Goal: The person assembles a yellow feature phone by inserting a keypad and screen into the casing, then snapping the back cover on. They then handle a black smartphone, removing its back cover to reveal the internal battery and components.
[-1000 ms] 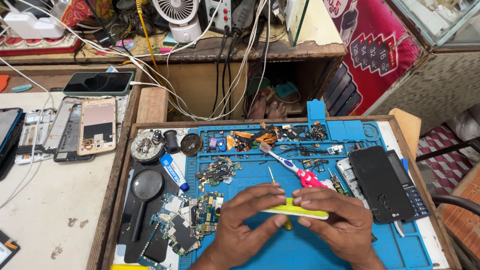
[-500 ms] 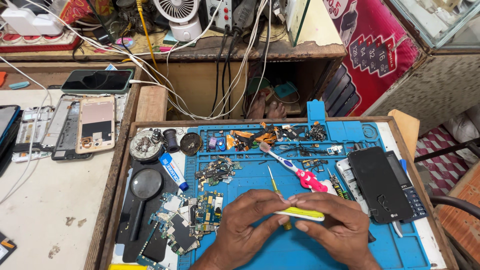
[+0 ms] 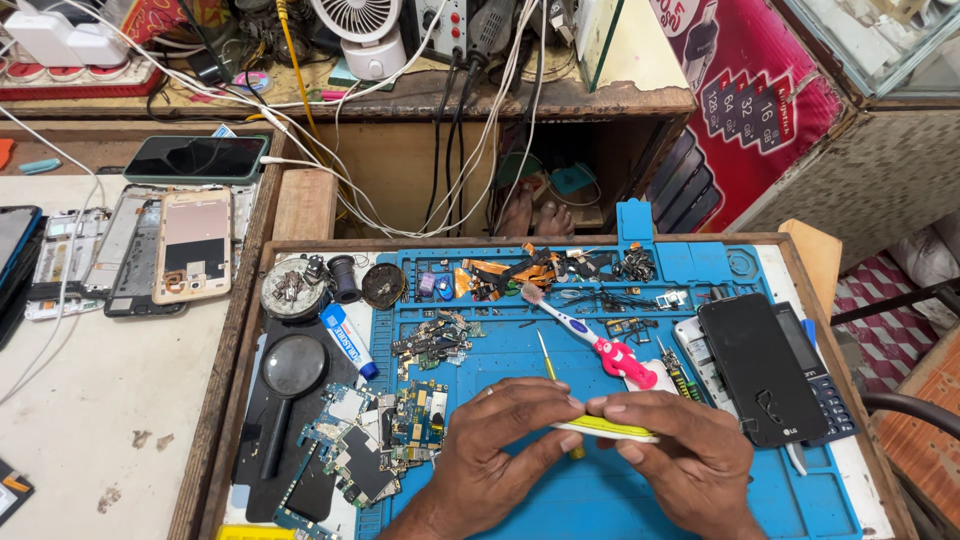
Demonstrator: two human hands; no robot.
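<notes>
Both hands are staying low in the frame, left hand (image 3: 500,450) and right hand (image 3: 685,460) each pinching an end of the yellow-edged phone part (image 3: 605,429) — keeping it level above the blue mat (image 3: 600,505) — beside the pink toothbrush (image 3: 590,338).
</notes>
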